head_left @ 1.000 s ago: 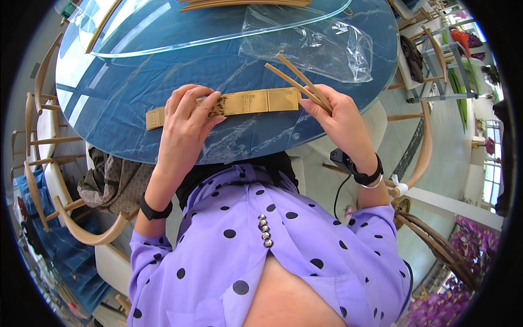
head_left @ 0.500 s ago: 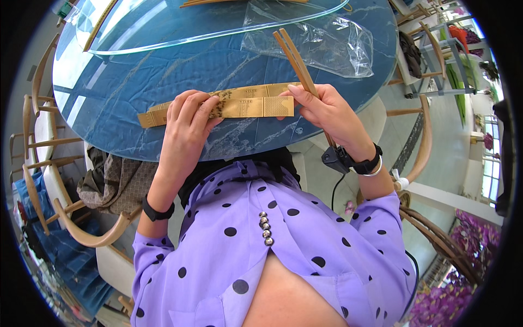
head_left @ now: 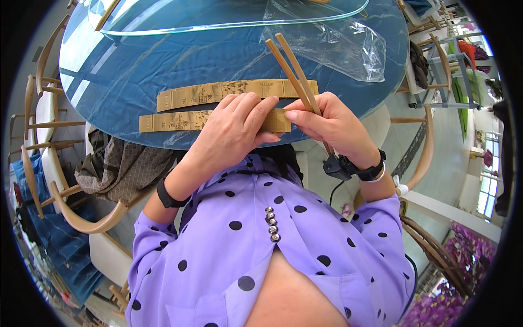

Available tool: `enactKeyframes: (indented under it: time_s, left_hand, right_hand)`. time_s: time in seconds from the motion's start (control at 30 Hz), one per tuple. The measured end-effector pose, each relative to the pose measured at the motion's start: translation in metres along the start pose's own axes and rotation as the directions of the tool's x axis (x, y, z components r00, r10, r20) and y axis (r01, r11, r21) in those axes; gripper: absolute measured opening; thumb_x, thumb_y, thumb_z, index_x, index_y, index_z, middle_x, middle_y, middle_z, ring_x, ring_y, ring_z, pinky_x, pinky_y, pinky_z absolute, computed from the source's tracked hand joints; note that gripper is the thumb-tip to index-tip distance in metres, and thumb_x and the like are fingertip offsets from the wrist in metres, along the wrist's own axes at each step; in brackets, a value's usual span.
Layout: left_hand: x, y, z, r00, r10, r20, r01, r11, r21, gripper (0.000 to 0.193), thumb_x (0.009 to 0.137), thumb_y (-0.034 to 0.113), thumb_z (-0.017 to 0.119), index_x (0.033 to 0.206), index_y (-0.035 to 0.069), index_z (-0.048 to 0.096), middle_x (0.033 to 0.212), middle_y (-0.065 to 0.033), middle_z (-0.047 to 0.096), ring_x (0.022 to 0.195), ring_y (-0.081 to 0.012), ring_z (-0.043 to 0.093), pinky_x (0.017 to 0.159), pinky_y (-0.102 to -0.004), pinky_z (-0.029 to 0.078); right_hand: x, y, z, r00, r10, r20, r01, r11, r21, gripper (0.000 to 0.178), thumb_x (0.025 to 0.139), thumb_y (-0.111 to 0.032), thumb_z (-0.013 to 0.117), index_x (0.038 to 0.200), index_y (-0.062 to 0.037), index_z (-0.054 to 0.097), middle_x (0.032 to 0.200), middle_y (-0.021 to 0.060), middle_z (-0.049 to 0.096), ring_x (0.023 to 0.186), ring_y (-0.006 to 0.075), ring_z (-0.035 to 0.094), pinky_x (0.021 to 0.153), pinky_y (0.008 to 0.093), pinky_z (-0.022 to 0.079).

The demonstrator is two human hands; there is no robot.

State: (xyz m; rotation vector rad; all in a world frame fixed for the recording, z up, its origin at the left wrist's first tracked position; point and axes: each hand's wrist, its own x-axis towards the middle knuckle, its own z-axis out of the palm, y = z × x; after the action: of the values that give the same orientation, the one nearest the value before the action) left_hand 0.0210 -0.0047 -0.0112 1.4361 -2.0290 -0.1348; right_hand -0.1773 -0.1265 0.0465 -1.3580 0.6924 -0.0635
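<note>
Two long gold paper chopstick sleeves are at the near side of the table. The far sleeve lies on the tabletop. Closer to me, the near sleeve is held up by the table edge. My left hand is closed over its right half, hiding part of it. A pair of wooden chopsticks slants up from my right hand, tips a little apart. That hand's thumb presses at the right end of the near sleeve.
The round blue marbled table carries a glass turntable at the far side. Crumpled clear plastic lies at the right. A wooden chair with brown patterned cloth stands at my left.
The two sleeves have come apart, the far one now flat on the table. My left hand has slid right along the near sleeve. The chopsticks' tips have spread slightly.
</note>
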Motion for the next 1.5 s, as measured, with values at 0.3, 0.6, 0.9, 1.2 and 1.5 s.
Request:
enactKeyframes:
  time_s: [0.3, 0.6, 0.9, 1.2, 1.5]
  left_hand:
    - [0.0, -0.003, -0.003, 0.998, 0.05, 0.036, -0.048, 0.998, -0.036, 0.065, 0.085, 0.047, 0.066, 0.127, -0.001, 0.054, 0.095, -0.0104, 0.05, 0.081, -0.0253, 0.058, 0.073, -0.036, 0.049]
    - [0.0, -0.006, -0.011, 0.989, 0.126, 0.075, -0.119, 0.989, -0.092, 0.058, 0.086, 0.047, 0.064, 0.122, 0.001, 0.056, 0.093, -0.0087, 0.05, 0.081, -0.0235, 0.058, 0.071, -0.0353, 0.05]
    - [0.001, -0.007, -0.006, 0.987, 0.147, 0.07, -0.136, 0.98, -0.142, 0.058, 0.087, 0.048, 0.063, 0.121, 0.002, 0.057, 0.091, -0.0078, 0.05, 0.079, -0.0227, 0.058, 0.069, -0.0349, 0.049]
    - [0.005, 0.0, -0.007, 0.985, 0.157, 0.072, -0.163, 0.983, 0.083, 0.054, 0.087, 0.042, 0.067, 0.12, 0.001, 0.055, 0.091, -0.0049, 0.048, 0.081, -0.0174, 0.055, 0.07, -0.0312, 0.048]
    - [0.002, -0.003, -0.001, 0.978, 0.182, 0.099, -0.191, 0.977, 0.091, 0.042, 0.089, 0.036, 0.067, 0.108, 0.001, 0.056, 0.09, -0.0047, 0.047, 0.082, -0.0173, 0.055, 0.071, -0.0308, 0.048]
  right_hand:
    - [0.005, 0.007, 0.0, 0.995, -0.081, 0.058, 0.086, 0.992, -0.093, 0.022, 0.095, -0.017, 0.069, 0.105, 0.0013, 0.075, 0.071, -0.0074, 0.055, 0.064, 0.0013, 0.046, 0.056, 0.0215, 0.035]
    - [0.004, -0.002, -0.013, 0.973, 0.09, 0.211, -0.055, 0.985, -0.165, 0.019, 0.095, -0.015, 0.071, 0.103, 0.001, 0.076, 0.078, -0.0022, 0.069, 0.071, 0.0035, 0.056, 0.067, 0.0215, 0.045]
    - [0.006, 0.0, -0.006, 0.957, -0.071, 0.283, 0.09, 0.994, -0.055, 0.018, 0.094, -0.014, 0.072, 0.104, 0.0007, 0.076, 0.087, 0.0029, 0.074, 0.078, 0.0055, 0.06, 0.072, 0.0217, 0.046]
    - [0.009, 0.018, 0.006, 0.991, -0.077, 0.107, 0.078, 0.997, 0.0, 0.013, 0.093, -0.013, 0.072, 0.092, -0.0002, 0.069, 0.077, -0.0011, 0.065, 0.07, 0.0046, 0.055, 0.065, 0.0216, 0.044]
    - [0.009, 0.014, 0.011, 0.998, -0.064, 0.025, 0.067, 0.988, -0.136, 0.012, 0.09, -0.009, 0.071, 0.092, 0.0016, 0.068, 0.073, -0.004, 0.059, 0.066, 0.0031, 0.049, 0.06, 0.0221, 0.041]
